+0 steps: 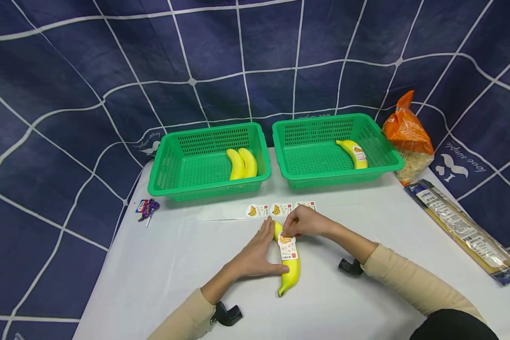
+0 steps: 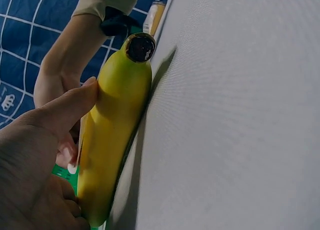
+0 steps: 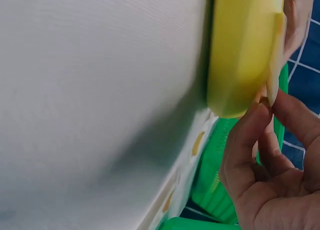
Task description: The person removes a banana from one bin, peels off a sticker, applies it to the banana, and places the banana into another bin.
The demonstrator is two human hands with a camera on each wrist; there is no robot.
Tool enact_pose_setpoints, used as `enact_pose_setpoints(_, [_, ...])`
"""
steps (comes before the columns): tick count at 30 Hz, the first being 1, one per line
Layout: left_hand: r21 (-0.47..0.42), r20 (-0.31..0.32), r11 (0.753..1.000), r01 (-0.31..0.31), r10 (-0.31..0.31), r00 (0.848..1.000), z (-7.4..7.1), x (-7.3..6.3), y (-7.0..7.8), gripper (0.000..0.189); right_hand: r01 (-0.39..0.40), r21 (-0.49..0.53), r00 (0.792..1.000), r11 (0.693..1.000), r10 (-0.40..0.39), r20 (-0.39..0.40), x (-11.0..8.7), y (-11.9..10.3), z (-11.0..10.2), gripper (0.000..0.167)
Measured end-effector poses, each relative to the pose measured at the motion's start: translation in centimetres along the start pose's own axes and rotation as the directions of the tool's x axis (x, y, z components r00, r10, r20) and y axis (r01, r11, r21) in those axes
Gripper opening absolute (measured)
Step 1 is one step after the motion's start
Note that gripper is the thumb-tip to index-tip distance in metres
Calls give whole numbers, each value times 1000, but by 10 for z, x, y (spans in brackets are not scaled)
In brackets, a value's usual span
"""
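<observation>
A yellow banana [image 1: 292, 274] lies on the white table, its stem end toward the back and its dark tip toward me. My left hand [image 1: 257, 255] holds it from the left side, thumb near the front tip and fingers by the far end. My right hand [image 1: 303, 221] pinches the upper edge of a white sticker [image 1: 288, 249] printed with a banana picture and lettering. The lower part of that sticker lies along the banana's top. In the right wrist view, thumb and forefinger grip the sticker [image 3: 274, 65], whose edge stands off the peel.
Behind the hands lies a backing strip [image 1: 221, 214] with several stickers. The left green basket [image 1: 208, 192] holds two plain bananas; the right green basket [image 1: 335, 179] holds one stickered banana. Wrapped sweets [image 1: 148, 208] lie left, an orange bag [image 1: 408, 132] and long noodle-like packet [image 1: 463, 226] right.
</observation>
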State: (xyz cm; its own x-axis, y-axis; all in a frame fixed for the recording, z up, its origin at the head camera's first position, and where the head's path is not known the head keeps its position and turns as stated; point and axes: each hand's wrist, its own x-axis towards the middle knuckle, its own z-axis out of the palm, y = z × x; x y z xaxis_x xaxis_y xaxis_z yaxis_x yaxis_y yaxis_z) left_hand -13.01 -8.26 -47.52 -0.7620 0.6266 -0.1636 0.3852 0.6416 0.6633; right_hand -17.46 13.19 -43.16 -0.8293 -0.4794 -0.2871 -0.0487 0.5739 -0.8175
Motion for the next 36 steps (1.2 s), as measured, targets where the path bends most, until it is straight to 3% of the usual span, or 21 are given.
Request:
enact_pose_setpoints(7, [2, 3, 1000, 3, -3, 1000, -2, -1, 1, 123, -6, -35, 999, 999, 4, -50, 0, 4, 5, 10])
enact_pose_setpoints(13, [-5, -6, 1000, -1, 1, 1000, -2, -2, 1, 123, -43, -109, 986, 993, 25, -166, -5, 4, 6, 28])
enact_pose_setpoints(16, [-5, -7, 1000, 0, 0, 1000, -2, -1, 0, 124, -49, -62, 981, 997, 37, -190, -11, 2, 6, 28])
enact_pose_setpoints(21, [-13, -11, 1000, -4, 4, 1000, -1, 0, 0, 124, -59, 71, 994, 996, 65, -88, -21, -1, 11, 24])
enact_pose_setpoints(30, [-32, -25, 999, -3, 2, 1000, -1, 0, 2, 123, -60, 122, 998, 991, 56, 36, -19, 13, 16, 29])
enact_pose_setpoints(36, [-28, -25, 1000, 10, -11, 1000, -1, 0, 2, 123, -31, 24, 996, 999, 29, 88, -23, 20, 15, 22])
